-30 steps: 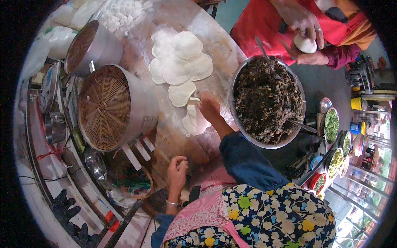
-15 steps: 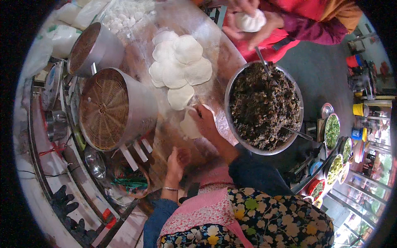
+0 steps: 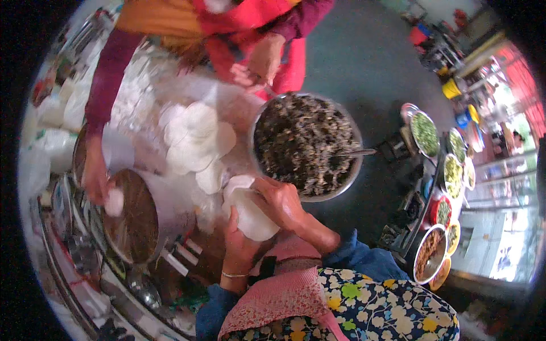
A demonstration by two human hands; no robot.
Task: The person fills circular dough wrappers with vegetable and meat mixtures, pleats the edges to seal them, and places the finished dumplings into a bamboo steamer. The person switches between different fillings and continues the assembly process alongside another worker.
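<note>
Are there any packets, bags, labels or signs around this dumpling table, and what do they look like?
White plastic bags: far left edge of the table, soft, bulging, translucent white.
Labels, signs or screens: none that can be made out.
For place: the person's left hand and right hand hold a round white dough wrapper beside the metal bowl of dark filling.

The round white dough wrapper [image 3: 250, 213] looks soft, matt and floury, like the pale stacked dough discs [image 3: 193, 142]. The wide metal bowl [image 3: 347, 176] of dark chopped filling has a dull, brushed sheen. The round bamboo steamer [image 3: 133, 216] looks woven and rough inside, its outer wall shiny metal
</note>
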